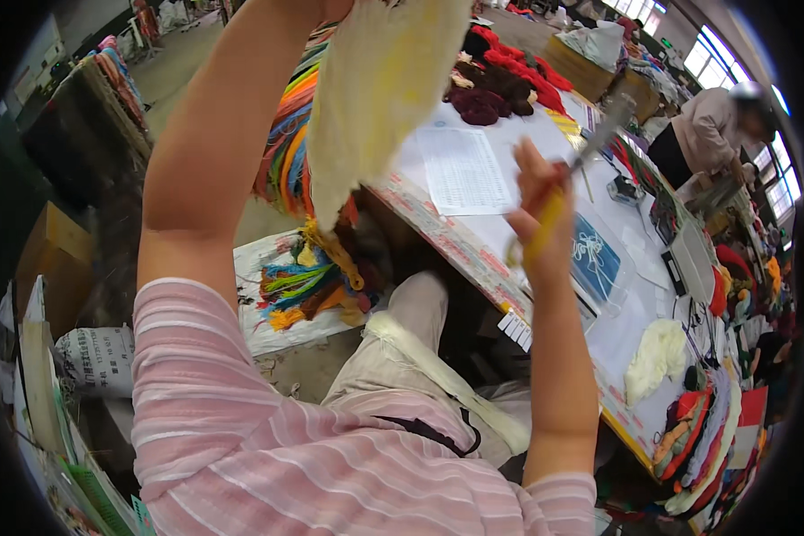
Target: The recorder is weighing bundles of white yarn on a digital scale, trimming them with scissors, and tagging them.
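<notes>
High at the top edge, my raised left hand (pixel 329 8) is closed on a pale cream-yellow hank of yarn (pixel 380 89), which hangs down in front of me; most of the hand is cut off. My right hand (pixel 545 210) is lifted over the table, blurred by motion, and grips scissors (pixel 591 147) with yellow and red handles, blades pointing up and away. Across my lap lies another pale yellow hank of yarn (pixel 433 366).
The white-topped table (pixel 630 299) on my right bears a printed sheet (pixel 463 170), a blue item with white cord (pixel 594 255) and several yarn bundles (pixel 657 357). Multicoloured yarn (pixel 299 147) hangs beyond the hank. A person (pixel 710 134) bends at the far right.
</notes>
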Demonstrator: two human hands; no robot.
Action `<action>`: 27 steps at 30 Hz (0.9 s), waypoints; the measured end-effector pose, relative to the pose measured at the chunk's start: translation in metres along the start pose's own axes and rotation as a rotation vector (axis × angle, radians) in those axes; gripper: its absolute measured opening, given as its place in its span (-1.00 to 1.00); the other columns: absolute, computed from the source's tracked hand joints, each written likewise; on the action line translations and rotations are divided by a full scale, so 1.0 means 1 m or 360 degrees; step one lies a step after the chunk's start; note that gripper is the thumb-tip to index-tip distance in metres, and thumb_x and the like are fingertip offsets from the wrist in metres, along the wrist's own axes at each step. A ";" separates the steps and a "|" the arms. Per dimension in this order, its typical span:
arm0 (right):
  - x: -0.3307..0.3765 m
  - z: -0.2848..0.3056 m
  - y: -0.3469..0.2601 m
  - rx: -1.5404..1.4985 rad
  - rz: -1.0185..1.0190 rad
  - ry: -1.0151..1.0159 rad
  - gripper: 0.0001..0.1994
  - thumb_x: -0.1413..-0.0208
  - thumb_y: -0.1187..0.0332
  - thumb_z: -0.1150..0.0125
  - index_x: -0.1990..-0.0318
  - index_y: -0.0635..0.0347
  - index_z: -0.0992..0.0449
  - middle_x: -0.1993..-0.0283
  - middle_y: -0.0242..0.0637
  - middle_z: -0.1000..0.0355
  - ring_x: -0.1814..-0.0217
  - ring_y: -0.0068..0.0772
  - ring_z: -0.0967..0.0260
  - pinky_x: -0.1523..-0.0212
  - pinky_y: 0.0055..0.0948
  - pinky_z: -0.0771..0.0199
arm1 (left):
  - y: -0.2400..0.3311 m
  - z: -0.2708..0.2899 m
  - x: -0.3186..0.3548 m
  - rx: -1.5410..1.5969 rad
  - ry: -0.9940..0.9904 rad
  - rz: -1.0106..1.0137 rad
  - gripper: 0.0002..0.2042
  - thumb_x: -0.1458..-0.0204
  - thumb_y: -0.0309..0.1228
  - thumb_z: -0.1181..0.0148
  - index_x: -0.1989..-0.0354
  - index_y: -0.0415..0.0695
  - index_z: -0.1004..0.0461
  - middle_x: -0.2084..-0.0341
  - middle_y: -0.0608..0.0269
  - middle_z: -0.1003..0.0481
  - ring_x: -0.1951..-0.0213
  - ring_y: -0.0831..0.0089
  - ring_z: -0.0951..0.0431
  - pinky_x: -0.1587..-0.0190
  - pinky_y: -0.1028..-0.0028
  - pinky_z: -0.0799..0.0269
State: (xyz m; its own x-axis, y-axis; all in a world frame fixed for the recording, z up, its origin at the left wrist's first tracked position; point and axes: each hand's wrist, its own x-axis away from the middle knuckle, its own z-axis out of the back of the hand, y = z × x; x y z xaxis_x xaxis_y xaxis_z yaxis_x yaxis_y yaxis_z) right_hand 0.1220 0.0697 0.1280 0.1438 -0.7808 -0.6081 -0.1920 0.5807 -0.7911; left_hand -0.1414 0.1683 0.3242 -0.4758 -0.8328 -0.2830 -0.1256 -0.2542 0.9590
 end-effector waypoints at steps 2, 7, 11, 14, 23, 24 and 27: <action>-0.019 -0.041 0.033 0.0240 -0.0072 0.0127 -0.26 0.34 0.35 -0.57 0.04 0.18 -0.12 -0.08 -0.17 -0.21 -0.16 -0.31 -0.15 -0.22 -0.29 -0.10 | 0.013 -0.004 0.018 0.0215 -0.0260 0.0040 -0.80 -0.09 -0.39 -0.02 0.25 -0.26 -0.50 0.38 0.14 -0.57 0.39 0.43 -0.60 0.28 0.38 -0.55; 0.001 -0.103 0.048 0.0661 -0.0428 0.0236 -0.63 0.10 0.43 -0.36 0.15 0.23 -0.32 0.29 -0.40 -0.39 0.30 -0.50 -0.35 0.21 -0.51 -0.39 | -0.015 0.002 0.062 0.0484 -0.0206 0.0239 -0.81 -0.09 -0.41 0.01 0.23 -0.21 -0.49 0.42 0.17 -0.58 0.43 0.40 -0.60 0.25 0.39 -0.54; -0.003 -0.056 0.034 -0.0355 -0.0296 -0.0162 -0.50 0.21 0.41 -0.30 0.01 0.25 -0.35 0.15 -0.29 -0.42 0.10 -0.47 -0.37 0.09 -0.43 -0.39 | -0.060 0.066 0.141 -0.0191 0.0230 0.0239 -0.67 -0.08 -0.28 -0.11 0.00 -0.14 -0.40 0.36 0.36 -0.49 0.48 0.69 -0.46 0.55 0.65 -0.41; -0.021 -0.032 0.004 -0.0330 -0.0470 -0.0128 -0.38 0.31 0.32 -0.31 -0.03 0.31 -0.34 0.09 -0.23 -0.43 0.07 -0.38 -0.40 -0.01 -0.41 -0.38 | -0.088 0.066 0.174 -0.0535 0.0096 0.0424 -0.54 0.06 -0.17 -0.29 0.01 -0.14 -0.43 0.43 0.41 -0.46 0.51 0.78 -0.39 0.60 0.71 -0.28; -0.083 -0.029 -0.057 0.0186 -0.0377 -0.0607 -0.60 0.19 0.33 -0.24 0.14 0.19 -0.35 0.17 -0.33 -0.40 0.16 -0.45 -0.38 0.07 -0.50 -0.37 | -0.164 0.024 0.167 -0.0815 -0.0979 0.0859 -0.48 0.18 -0.17 -0.38 0.08 -0.22 -0.42 0.42 0.33 -0.46 0.49 0.58 -0.38 0.46 0.51 -0.31; -0.089 -0.032 -0.064 0.0317 -0.0382 -0.0627 -0.62 0.19 0.32 -0.24 0.15 0.18 -0.35 0.19 -0.34 -0.40 0.17 -0.47 -0.38 0.07 -0.52 -0.36 | -0.175 0.027 0.161 -0.0895 -0.1048 0.0842 -0.51 0.17 -0.21 -0.37 0.08 -0.22 -0.44 0.36 0.27 -0.50 0.40 0.53 -0.47 0.36 0.50 -0.40; -0.102 -0.031 -0.074 0.0368 -0.0441 -0.0573 -0.54 0.16 0.27 -0.22 0.05 0.23 -0.34 0.14 -0.25 -0.43 0.13 -0.41 -0.42 0.06 -0.49 -0.39 | -0.183 0.023 0.154 -0.0566 -0.0957 0.0410 -0.51 0.16 -0.24 -0.35 0.07 -0.24 -0.43 0.29 0.20 -0.52 0.33 0.43 -0.53 0.29 0.44 -0.45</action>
State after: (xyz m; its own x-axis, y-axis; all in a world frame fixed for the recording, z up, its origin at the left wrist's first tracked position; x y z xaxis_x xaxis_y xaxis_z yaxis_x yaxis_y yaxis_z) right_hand 0.0914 0.0992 0.2503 0.4921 -0.8074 -0.3255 0.1149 0.4308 -0.8951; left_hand -0.2118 0.0979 0.1051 -0.8592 -0.5006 0.1055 0.2951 -0.3164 0.9016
